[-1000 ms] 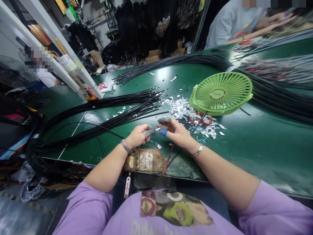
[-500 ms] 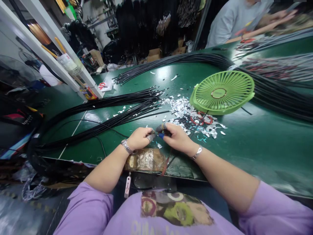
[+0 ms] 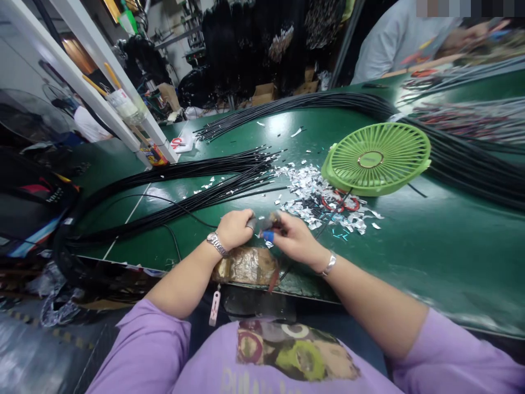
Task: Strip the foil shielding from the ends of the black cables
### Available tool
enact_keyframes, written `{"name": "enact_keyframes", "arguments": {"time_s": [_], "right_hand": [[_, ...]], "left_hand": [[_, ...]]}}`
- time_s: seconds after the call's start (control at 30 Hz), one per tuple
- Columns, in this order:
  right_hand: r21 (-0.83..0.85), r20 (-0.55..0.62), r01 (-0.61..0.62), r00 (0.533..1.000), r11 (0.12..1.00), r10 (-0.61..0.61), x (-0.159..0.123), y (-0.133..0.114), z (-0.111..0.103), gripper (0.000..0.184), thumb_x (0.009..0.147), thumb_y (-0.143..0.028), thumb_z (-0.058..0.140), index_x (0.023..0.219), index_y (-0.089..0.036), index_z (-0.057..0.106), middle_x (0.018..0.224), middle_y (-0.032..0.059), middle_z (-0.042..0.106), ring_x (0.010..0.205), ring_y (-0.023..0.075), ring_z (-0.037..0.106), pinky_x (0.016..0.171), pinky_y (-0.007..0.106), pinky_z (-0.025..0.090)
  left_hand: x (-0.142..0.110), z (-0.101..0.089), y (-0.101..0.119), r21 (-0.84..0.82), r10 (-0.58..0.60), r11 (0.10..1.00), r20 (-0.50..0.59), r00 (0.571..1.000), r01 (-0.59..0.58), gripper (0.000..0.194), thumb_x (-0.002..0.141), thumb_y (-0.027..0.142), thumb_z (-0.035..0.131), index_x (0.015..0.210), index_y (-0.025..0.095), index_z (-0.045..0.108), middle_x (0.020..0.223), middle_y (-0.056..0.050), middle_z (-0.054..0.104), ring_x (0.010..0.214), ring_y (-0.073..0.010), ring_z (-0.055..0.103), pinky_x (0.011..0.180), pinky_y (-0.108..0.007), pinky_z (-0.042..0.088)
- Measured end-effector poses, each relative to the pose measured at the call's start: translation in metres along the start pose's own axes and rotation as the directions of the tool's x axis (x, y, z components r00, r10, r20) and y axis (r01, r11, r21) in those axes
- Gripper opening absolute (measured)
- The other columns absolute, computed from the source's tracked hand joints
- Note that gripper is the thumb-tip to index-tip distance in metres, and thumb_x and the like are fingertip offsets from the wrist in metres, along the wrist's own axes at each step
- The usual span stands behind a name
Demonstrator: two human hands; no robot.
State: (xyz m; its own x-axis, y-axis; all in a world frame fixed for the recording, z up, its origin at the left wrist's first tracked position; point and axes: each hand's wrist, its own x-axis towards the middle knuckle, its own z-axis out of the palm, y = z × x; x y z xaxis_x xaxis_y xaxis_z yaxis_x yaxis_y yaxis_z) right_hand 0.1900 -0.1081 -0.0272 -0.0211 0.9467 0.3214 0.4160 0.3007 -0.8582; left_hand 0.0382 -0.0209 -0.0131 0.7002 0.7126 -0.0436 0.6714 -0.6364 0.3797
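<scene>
One thin black cable is seen running across a green table to the left hand, whose fingers are curled inward; whether it is gripped cannot be told, as the fingertips are hidden. Near it, the right hand is held with forefinger and thumb brought narrowly together (a blue cover is worn on the thumb); what is pinched there, if anything, is too blurred to be told. White scraps are strewn beyond, beside a green fan.
</scene>
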Motion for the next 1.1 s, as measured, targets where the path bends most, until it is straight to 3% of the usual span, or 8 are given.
{"name": "enact_keyframes", "arguments": {"time_s": [0.1,0.2,0.3,0.4,0.53,0.7,0.9,1.1], "right_hand": [[-0.029,-0.112,-0.100,0.989,0.995,0.096,0.004,0.007,-0.009,0.026,0.087,-0.047,0.049,0.075,-0.023,0.049,0.050,-0.0049,0.049,0.045,0.0122,0.046,0.048,0.025,0.037],[-0.204,-0.111,-0.108,0.990,0.973,0.086,0.007,0.016,-0.019,0.037,0.090,-0.054,0.042,0.069,-0.024,0.045,0.051,-0.0018,0.055,0.048,0.0140,0.052,0.051,0.026,0.039],[-0.287,-0.091,-0.089,0.994,0.954,0.066,0.006,0.017,-0.024,0.040,0.095,-0.052,0.030,0.080,-0.023,0.052,0.063,0.0027,0.065,0.056,0.0164,0.060,0.056,0.027,0.043],[-0.399,-0.046,-0.107,0.994,0.911,0.097,0.003,0.014,-0.024,0.043,0.098,-0.048,0.024,0.100,-0.020,0.057,0.068,0.0045,0.068,0.060,0.0184,0.064,0.057,0.028,0.044],[-0.693,0.045,-0.059,0.991,0.719,0.125,-0.001,0.014,-0.022,0.047,0.092,-0.049,0.043,0.118,-0.012,0.055,0.090,0.0147,0.071,0.077,0.0267,0.067,0.063,0.033,0.046],[-0.785,0.078,0.057,0.997,0.617,0.007,0.000,0.015,-0.017,0.036,0.092,-0.027,0.040,0.119,-0.010,0.057,0.096,0.0160,0.069,0.087,0.0268,0.063,0.076,0.035,0.046],[-0.793,0.019,0.039,0.999,0.607,-0.039,0.002,0.010,-0.012,0.023,0.088,-0.021,0.044,0.097,-0.016,0.065,0.077,0.0087,0.067,0.071,0.0213,0.058,0.062,0.029,0.038],[-0.799,-0.021,0.047,0.994,0.599,-0.106,0.000,0.011,-0.008,0.017,0.088,-0.025,0.048,0.081,-0.019,0.063,0.072,0.0077,0.065,0.067,0.0198,0.054,0.060,0.029,0.031]], "left_hand": [[0.003,0.002,-0.004,-0.348,0.010,0.937,-0.021,1.000,-0.017,0.015,0.084,0.025,0.052,0.073,0.016,0.058,0.061,0.000,0.059,0.056,-0.0131,0.052,0.056,-0.024,0.037],[0.005,0.003,-0.006,-0.612,-0.059,0.786,0.065,0.996,0.087,0.018,0.084,0.029,0.052,0.072,0.017,0.054,0.051,0.005,0.050,0.042,-0.0082,0.041,0.046,-0.021,0.032],[0.006,0.003,-0.006,-0.704,-0.103,0.691,0.131,0.986,0.166,0.015,0.083,0.031,0.053,0.076,0.017,0.053,0.049,0.007,0.048,0.036,-0.0063,0.036,0.040,-0.020,0.028],[0.007,0.003,-0.007,-0.720,-0.128,0.669,0.133,0.983,0.184,0.013,0.082,0.030,0.053,0.081,0.017,0.053,0.049,0.008,0.049,0.034,-0.0061,0.037,0.039,-0.019,0.027],[0.006,0.004,-0.011,-0.614,-0.127,0.780,0.036,0.991,0.123,0.014,0.082,0.030,0.055,0.079,0.017,0.056,0.053,0.005,0.055,0.041,-0.0082,0.045,0.046,-0.021,0.033],[0.001,-0.001,-0.012,-0.231,-0.040,0.973,-0.187,0.982,-0.004,0.014,0.083,0.029,0.055,0.084,0.019,0.065,0.071,-0.002,0.068,0.065,-0.0154,0.060,0.061,-0.026,0.042],[-0.006,-0.003,-0.004,0.006,0.028,1.000,-0.176,0.984,-0.027,0.018,0.084,0.024,0.052,0.091,0.020,0.068,0.082,-0.004,0.071,0.077,-0.0197,0.065,0.066,-0.028,0.045],[-0.009,-0.005,0.000,0.044,0.070,0.997,-0.123,0.990,-0.065,0.019,0.082,0.023,0.052,0.092,0.021,0.068,0.082,-0.004,0.071,0.078,-0.0203,0.065,0.065,-0.028,0.042]]}}
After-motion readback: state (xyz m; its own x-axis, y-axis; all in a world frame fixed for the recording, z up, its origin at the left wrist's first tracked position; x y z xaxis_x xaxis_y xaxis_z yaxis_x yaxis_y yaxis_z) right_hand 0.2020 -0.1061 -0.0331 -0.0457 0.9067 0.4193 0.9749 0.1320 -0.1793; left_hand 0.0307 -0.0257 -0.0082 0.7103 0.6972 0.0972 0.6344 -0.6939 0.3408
